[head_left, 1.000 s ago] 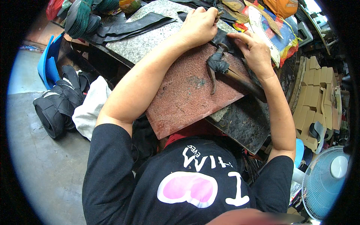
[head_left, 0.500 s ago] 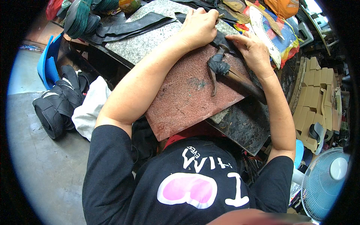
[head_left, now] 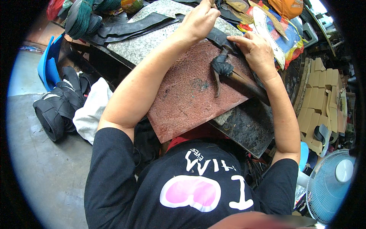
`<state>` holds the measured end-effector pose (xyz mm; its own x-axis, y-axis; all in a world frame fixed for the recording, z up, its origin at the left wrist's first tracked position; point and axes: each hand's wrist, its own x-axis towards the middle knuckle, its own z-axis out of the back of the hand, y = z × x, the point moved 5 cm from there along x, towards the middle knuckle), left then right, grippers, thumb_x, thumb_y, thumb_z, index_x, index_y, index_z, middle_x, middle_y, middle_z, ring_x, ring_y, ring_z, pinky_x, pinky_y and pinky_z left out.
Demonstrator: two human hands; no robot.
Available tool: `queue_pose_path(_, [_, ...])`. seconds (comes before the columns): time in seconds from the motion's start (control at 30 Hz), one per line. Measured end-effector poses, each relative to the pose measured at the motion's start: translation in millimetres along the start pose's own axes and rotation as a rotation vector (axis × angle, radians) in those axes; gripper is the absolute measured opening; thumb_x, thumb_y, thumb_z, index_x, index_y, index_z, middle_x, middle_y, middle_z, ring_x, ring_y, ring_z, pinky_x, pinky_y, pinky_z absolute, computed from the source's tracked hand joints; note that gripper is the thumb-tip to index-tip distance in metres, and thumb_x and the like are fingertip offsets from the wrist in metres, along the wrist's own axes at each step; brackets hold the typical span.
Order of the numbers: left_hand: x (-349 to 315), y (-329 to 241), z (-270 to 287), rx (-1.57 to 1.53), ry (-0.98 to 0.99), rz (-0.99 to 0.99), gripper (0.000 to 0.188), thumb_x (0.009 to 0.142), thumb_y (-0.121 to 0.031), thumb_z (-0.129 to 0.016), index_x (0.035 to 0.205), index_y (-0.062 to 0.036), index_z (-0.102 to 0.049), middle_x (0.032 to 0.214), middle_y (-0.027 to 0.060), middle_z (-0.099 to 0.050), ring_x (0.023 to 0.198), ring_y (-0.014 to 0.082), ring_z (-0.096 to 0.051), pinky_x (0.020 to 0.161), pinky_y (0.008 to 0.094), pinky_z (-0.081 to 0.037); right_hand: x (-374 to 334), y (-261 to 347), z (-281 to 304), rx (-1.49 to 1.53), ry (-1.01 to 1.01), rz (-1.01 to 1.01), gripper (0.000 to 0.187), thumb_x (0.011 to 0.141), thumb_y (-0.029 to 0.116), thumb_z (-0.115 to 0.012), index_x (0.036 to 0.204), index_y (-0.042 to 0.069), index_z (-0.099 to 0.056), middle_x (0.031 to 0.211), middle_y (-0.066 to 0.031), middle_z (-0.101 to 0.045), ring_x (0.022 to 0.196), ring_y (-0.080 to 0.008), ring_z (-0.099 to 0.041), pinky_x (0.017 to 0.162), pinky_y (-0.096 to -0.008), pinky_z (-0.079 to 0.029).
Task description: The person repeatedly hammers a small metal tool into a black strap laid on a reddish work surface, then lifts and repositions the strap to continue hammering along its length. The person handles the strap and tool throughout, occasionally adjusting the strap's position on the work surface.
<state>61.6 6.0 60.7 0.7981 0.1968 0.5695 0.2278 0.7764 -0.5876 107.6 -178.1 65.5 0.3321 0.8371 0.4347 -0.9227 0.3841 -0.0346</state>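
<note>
A long black strip [head_left: 217, 37] of rubber-like material lies slantwise over the far edge of a reddish rough board [head_left: 183, 91]. My left hand [head_left: 199, 22] is closed above the strip's far side, round a thin brownish thing whose end shows at the top edge; its kind cannot be made out. The fingers of my right hand [head_left: 256, 53] are curled, with the index finger and thumb at the strip's right part. Between my arms a hammer [head_left: 222, 68] with a black-wrapped head and a wooden handle rests on the board, the handle running under my right wrist.
More black strips [head_left: 133, 27] lie on a speckled grey slab [head_left: 129, 49] at the far left. Green cord bundles [head_left: 79, 19] stand behind them. To the right are a colourful mesh bag [head_left: 282, 38], stacked tan pieces [head_left: 318, 99] and a fan [head_left: 331, 187]. Black rolls [head_left: 57, 110] sit at left.
My left hand has moved away from me, up toward the top edge, baring more of the black strip. My right hand and the hammer have hardly moved.
</note>
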Motion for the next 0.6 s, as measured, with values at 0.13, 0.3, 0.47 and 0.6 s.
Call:
queue_pose_path(0.13, [-13.5,16.8,-19.3,-0.596,0.239,0.454,0.017,0.093,-0.02,-0.057,0.1,-0.0041,-0.058,0.081,0.0068,-0.06,0.075,0.0123,-0.061,0.069,0.029,-0.05,0.1,0.6,1.0,-0.037,0.003,0.02,0.028,0.085,0.019,-0.068,0.108,0.034,-0.074,0.08,-0.0012,-0.059,0.08,-0.0224,-0.063,0.074,-0.0378,-0.052])
queue_pose_path(0.3, [-8.6,15.0,-26.9,-0.533,0.04,0.292,0.018,0.09,-0.012,-0.07,0.102,0.0012,-0.07,0.083,0.0082,-0.073,0.071,0.011,-0.069,0.066,0.0258,-0.057,0.0,1.7,1.7,-0.051,-0.002,0.027,0.028,0.085,0.02,-0.068,0.108,0.034,-0.074,0.08,-0.0012,-0.059,0.081,-0.0221,-0.063,0.075,-0.038,-0.051])
queue_pose_path(0.47, [-10.3,29.6,-35.5,-0.548,0.029,0.365,0.017,0.091,-0.012,-0.07,0.099,0.0034,-0.069,0.083,0.0096,-0.072,0.07,0.0117,-0.07,0.064,0.0246,-0.059,0.5,1.5,0.4,-0.059,0.009,0.022,0.028,0.085,0.02,-0.068,0.109,0.034,-0.074,0.081,-0.0009,-0.059,0.081,-0.0214,-0.063,0.075,-0.0376,-0.051])
queue_pose_path(0.6, [-11.0,36.7,-40.9,-0.645,0.016,0.387,0.017,0.092,-0.011,-0.069,0.099,0.0045,-0.068,0.084,0.0107,-0.072,0.071,0.0136,-0.071,0.063,0.0244,-0.06,-0.8,-0.1,-0.2,-0.045,0.011,0.007,0.028,0.085,0.021,-0.068,0.109,0.035,-0.074,0.08,-0.0006,-0.058,0.082,-0.0208,-0.063,0.076,-0.0371,-0.05])
